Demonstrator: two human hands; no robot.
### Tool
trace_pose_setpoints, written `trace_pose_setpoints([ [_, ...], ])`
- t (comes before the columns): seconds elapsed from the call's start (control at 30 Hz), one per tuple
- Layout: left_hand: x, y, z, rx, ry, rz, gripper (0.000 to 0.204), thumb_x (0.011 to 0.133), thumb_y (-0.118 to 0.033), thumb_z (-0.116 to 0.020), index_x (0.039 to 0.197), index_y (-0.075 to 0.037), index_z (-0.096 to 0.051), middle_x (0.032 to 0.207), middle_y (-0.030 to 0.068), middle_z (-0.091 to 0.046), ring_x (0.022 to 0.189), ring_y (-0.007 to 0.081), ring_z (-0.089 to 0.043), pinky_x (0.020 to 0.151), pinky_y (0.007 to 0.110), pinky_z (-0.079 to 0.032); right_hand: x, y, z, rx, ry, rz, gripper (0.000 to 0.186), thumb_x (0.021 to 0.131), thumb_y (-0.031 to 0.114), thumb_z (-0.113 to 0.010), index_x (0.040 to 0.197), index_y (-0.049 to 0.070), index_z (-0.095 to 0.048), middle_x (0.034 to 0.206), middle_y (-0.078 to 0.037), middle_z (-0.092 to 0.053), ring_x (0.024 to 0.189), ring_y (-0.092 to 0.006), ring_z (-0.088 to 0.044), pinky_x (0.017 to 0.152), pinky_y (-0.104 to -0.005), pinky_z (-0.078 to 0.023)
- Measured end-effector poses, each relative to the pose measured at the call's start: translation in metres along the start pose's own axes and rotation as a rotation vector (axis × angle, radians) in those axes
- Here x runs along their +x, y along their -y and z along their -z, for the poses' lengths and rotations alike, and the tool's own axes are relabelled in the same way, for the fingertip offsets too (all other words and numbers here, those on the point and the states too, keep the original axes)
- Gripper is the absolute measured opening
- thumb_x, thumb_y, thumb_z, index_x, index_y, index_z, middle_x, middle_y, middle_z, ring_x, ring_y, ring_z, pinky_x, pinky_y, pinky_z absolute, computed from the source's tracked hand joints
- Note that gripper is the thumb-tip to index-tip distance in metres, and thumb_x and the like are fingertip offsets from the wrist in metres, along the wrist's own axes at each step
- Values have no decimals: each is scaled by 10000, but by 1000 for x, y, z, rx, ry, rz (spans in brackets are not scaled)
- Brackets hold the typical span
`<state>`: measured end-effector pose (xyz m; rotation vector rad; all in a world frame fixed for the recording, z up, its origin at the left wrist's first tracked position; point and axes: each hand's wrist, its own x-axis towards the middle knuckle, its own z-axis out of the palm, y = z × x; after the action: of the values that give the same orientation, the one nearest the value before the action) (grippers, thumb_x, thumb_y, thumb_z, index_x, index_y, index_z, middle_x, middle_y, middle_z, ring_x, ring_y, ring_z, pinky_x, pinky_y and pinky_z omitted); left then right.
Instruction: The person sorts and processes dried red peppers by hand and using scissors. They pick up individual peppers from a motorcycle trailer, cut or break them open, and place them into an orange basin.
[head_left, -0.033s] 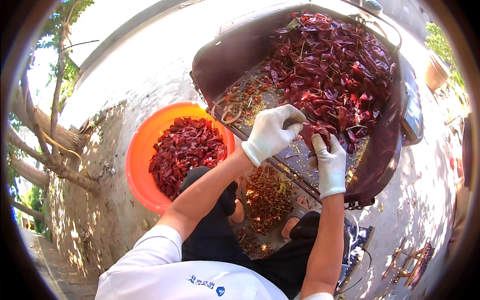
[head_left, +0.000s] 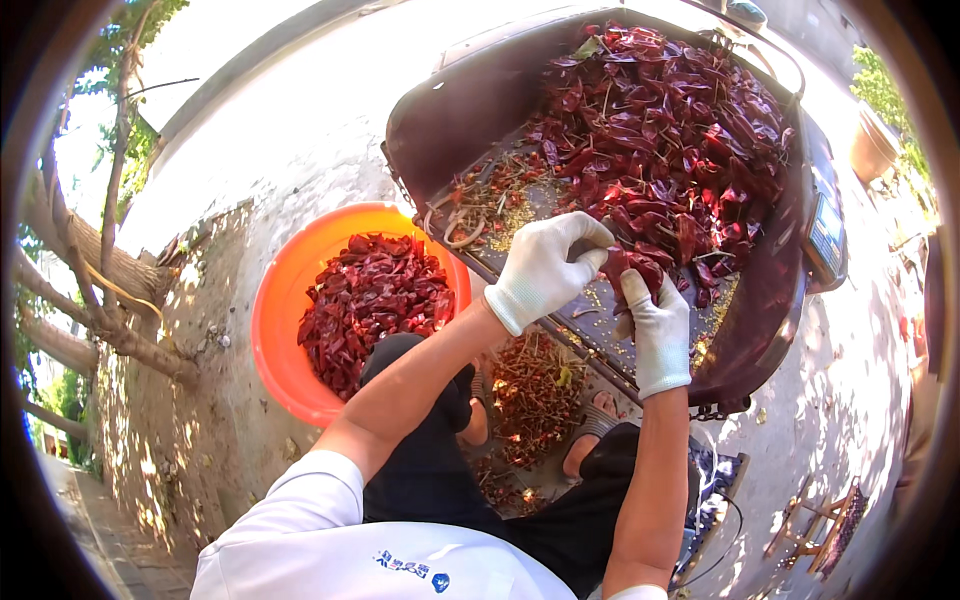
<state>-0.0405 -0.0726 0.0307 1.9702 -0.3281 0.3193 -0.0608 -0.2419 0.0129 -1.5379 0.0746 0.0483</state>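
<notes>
Both of my hands wear white knit gloves and meet over the near edge of a dark tub on wheeled cart-like bodywork. My right hand [head_left: 655, 330] grips a dried red chili pepper [head_left: 640, 266] between thumb and fingers. Curled into a pinch, my left hand [head_left: 553, 262] has its fingertips at the left end of that same pepper; the stem is hidden. Behind them a heap of dried red chilies [head_left: 670, 140] fills the far and right parts of the dark tub [head_left: 460, 95]. Loose stems [head_left: 490, 195] and yellow seeds lie on the tub's left floor.
An orange basin [head_left: 275, 310] of chili pieces [head_left: 375, 300] stands at the left by my knee. Between my feet lies a pile of stems and scraps [head_left: 535, 390]. A tree trunk [head_left: 120, 260] rises far left; a small wooden stool [head_left: 820, 530] stands lower right.
</notes>
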Motion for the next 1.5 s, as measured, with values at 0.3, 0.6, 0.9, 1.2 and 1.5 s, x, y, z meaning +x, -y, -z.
trace_pose_setpoints([
  [0.3,-8,2,15,-468,201,87,287,870,-59,-711,1148,-7,-661,1062,69,-690,960,100,-641,792,278,-542,-3,2,-9,471,35,-208,218,921,193,-678,1084,54,-638,783,-32,-641,483,-62,-445,425,-226,-361],
  [0.6,-7,6,17,67,23,-407,287,751,-102,-808,1013,-42,-709,938,91,-682,809,209,-684,709,290,-547,-8,1,-10,498,66,-289,172,915,190,-666,1015,52,-640,750,-40,-619,459,-64,-450,394,-226,-361],
  [0.9,-10,-1,9,320,-154,-604,153,718,-51,-758,860,-73,-704,809,68,-679,650,213,-668,581,302,-533,-15,6,-12,401,30,-251,156,907,173,-668,998,48,-648,726,-29,-605,448,-61,-446,370,-220,-375],
  [1.2,32,2,91,-416,-646,147,141,929,-95,-570,887,-24,-684,695,25,-647,520,51,-531,448,172,-396,-10,-13,-12,557,-38,-359,115,940,158,-633,1015,78,-600,772,-29,-593,507,-61,-439,444,-228,-358],
  [1.5,-1,8,40,-339,148,210,292,907,-173,-674,1141,2,-679,952,27,-704,833,62,-619,739,235,-506,-4,-9,-20,668,77,-337,159,964,188,-625,1091,100,-590,827,-27,-585,551,-61,-416,480,-223,-362],
])
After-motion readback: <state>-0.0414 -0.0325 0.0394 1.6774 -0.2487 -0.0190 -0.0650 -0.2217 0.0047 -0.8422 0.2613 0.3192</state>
